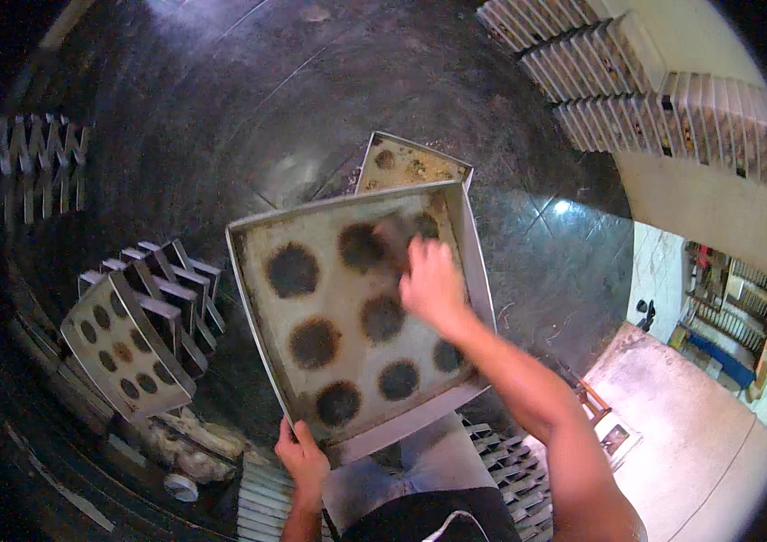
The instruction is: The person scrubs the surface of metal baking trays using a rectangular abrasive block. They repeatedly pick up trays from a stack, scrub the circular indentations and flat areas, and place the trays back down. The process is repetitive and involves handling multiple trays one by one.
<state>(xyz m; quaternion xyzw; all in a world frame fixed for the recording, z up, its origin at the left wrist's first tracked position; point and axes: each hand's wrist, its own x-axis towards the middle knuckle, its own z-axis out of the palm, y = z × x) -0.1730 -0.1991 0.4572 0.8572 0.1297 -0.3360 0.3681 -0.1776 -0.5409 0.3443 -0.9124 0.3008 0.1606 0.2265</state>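
Observation:
A square metal baking tray (347,307) with raised sides and rows of dark, round burnt marks is tilted in front of me. My left hand (305,461) grips its near-left corner, with the thumb up along the side wall. Over the far right part of the tray's inside is my right hand (431,282), closed, its fingers curled. A dark, blurred shape shows at its fingertips against the tray bottom; what it is cannot be made out. Beyond the far rim, partly covered by it, lies another tray (419,163) with brownish crumbs in it.
Stacked metal trays (167,289) stand at the left, one spotted tray (121,348) leaning against them. More stacks (31,172) are at the far left and along the right wall (618,108). Another stack (510,461) is by my legs. The dark floor (212,117) has scattered crumbs.

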